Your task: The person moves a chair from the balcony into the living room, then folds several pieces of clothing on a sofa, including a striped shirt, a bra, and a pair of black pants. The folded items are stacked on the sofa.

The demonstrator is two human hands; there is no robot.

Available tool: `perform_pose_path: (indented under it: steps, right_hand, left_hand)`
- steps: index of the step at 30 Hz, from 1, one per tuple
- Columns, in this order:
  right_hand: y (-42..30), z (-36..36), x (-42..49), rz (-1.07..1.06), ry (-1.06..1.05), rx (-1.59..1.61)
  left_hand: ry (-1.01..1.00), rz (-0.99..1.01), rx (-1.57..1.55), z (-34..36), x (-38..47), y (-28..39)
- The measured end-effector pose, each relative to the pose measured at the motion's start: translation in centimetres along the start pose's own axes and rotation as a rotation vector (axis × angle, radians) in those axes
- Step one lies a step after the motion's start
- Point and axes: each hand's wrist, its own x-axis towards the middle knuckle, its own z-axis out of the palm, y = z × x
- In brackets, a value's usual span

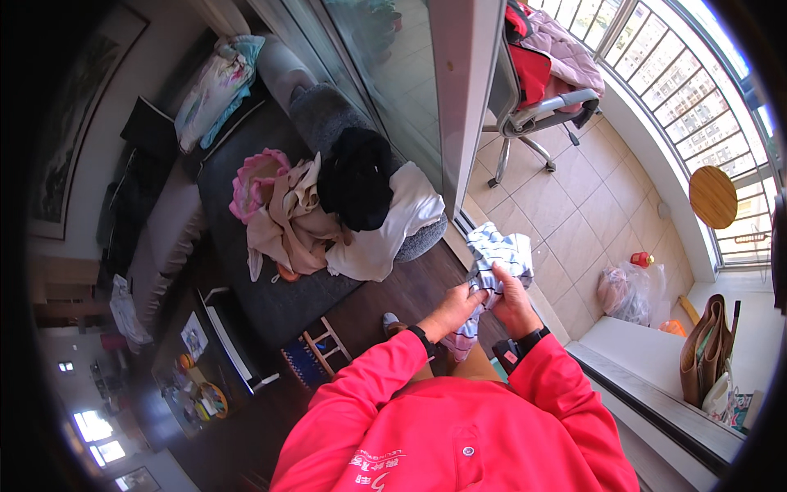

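A bunched striped cloth (501,249), white and pale blue with dark lines, is held in front of my body. My left hand (458,307) grips it from one side, the thumb lying over the fabric. On the other side my right hand (513,298) is closed on the same cloth. Its lower end hangs down between my wrists. Ahead and to the left, a heap of clothes lies on the dark grey sofa (215,246): a black garment (356,178), a white garment (393,215), beige clothing (295,227) and a pink scalloped item (255,184).
A sliding-door frame (458,104) stands ahead, its track crossing the floor beside me. On the tiled balcony are an office chair (522,117) draped with clothes and plastic bags (633,295). A brown bag (707,350) stands at right. A small stool (320,350) and cluttered table (197,393) are left.
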Motion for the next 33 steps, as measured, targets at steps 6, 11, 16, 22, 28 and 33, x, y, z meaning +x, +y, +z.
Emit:
perform_pose_path:
  steps: [6, 11, 16, 22, 28, 33]
  right_hand:
    - [3.0, 2.2, 0.9, 0.068, -0.078, -0.106]
    - [4.0, 5.7, 1.3, 0.199, -0.14, 0.006]
    - [5.7, 8.2, 0.8, 0.196, -0.281, 0.024]
    - [8.5, 11.7, 0.2, 0.297, -0.306, -0.074]
    - [14.6, 17.0, 0.9, 0.292, -0.39, -0.248]
    - [18.4, 22.2, 2.1, 0.255, -0.383, -0.37]
  left_hand:
    - [0.185, 0.012, 0.132, -4.0, -2.8, -1.7]
    - [0.058, 0.134, 0.19, -6.0, -5.6, -3.9]
    - [-0.009, 0.025, -0.419, -6.7, -7.8, -8.2]
    - [0.185, 0.029, -0.305, -11.7, -12.3, -13.4]
    - [0.22, -0.088, 0.312, -19.0, -18.5, -18.4]
    - [0.342, -0.163, 0.232, -23.8, -22.8, -23.0]
